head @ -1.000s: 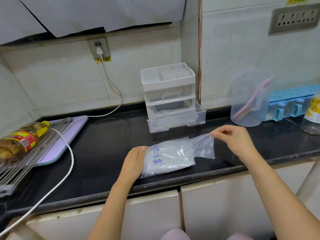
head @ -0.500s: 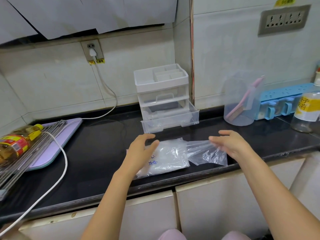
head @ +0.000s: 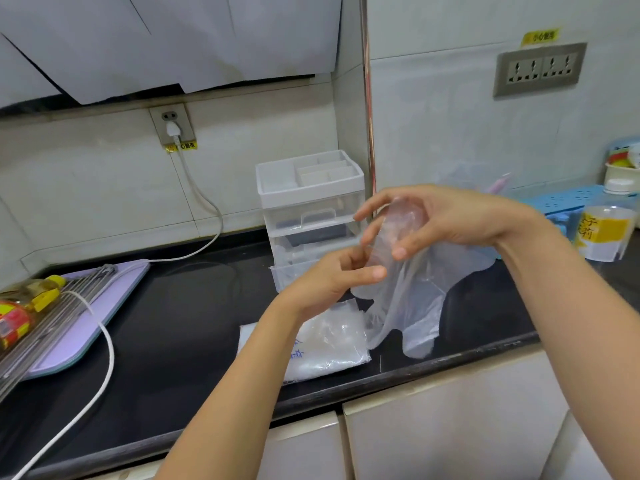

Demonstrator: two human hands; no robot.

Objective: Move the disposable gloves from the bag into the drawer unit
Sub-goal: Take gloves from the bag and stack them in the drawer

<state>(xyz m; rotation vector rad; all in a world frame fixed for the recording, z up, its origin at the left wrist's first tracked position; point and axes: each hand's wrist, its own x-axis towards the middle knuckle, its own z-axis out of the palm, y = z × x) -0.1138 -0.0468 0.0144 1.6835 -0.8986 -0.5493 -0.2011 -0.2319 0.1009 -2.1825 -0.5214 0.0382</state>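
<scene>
Both hands are raised in front of the drawer unit [head: 311, 202], which stands on the counter [head: 190, 323] against the wall.

Left hand [head: 332, 275] — fingers curled, with thumb and forefinger pinching the side of one clear glove [head: 408, 306].

Right hand [head: 446, 220] — fingers and thumb curled round the glove's upper end.

The glove hangs from the two hands, in front and to the right of the unit, with its fingers drooping toward the counter. The bag [head: 329, 344] lies flat on the counter in front of the unit, below the left forearm.
</scene>
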